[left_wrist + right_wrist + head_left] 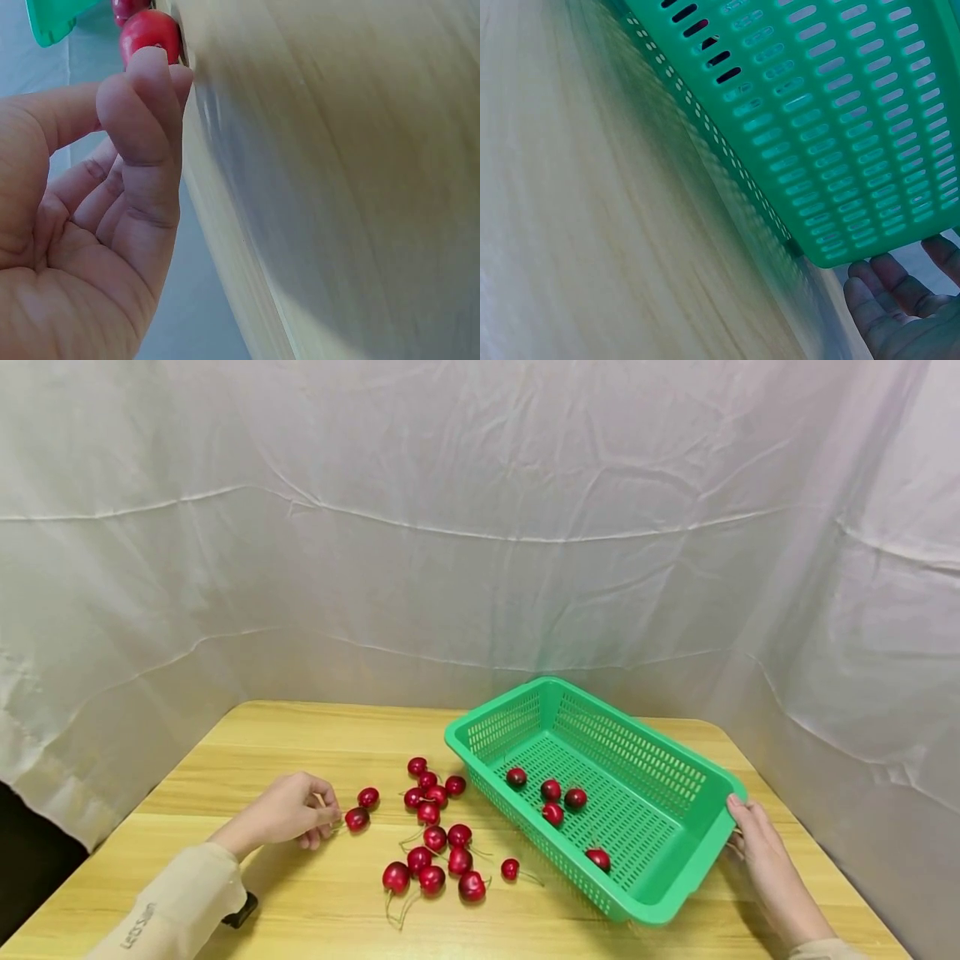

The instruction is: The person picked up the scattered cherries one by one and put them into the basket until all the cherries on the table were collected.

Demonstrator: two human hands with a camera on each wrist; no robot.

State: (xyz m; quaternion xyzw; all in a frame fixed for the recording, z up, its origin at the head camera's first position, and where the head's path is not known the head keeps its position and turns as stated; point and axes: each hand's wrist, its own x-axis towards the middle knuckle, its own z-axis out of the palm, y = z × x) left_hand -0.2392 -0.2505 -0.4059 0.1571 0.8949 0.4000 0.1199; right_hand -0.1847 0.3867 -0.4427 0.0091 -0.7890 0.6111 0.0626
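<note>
My left hand [296, 810] is at the left of the table, with thumb and index finger pinching the thin stem of a red cherry [357, 819]. In the left wrist view that cherry [150, 36] shows just past the fingertips. Another cherry [368, 797] lies right behind it. A green plastic basket [705, 868] stands angled on the right, several cherries on its slotted floor. My right hand [767, 858] holds its right end, thumb over the rim and fingers underneath. From the right wrist view, the fingers [901, 289] curl up at the edge of the basket [810, 172].
Several loose cherries [435, 837] with stems lie scattered mid-table, between the left hand and the basket. A small cherry [510, 869] is close to the basket's near side. The wooden table [315, 735] ends at a pale hanging cloth [420, 585] behind.
</note>
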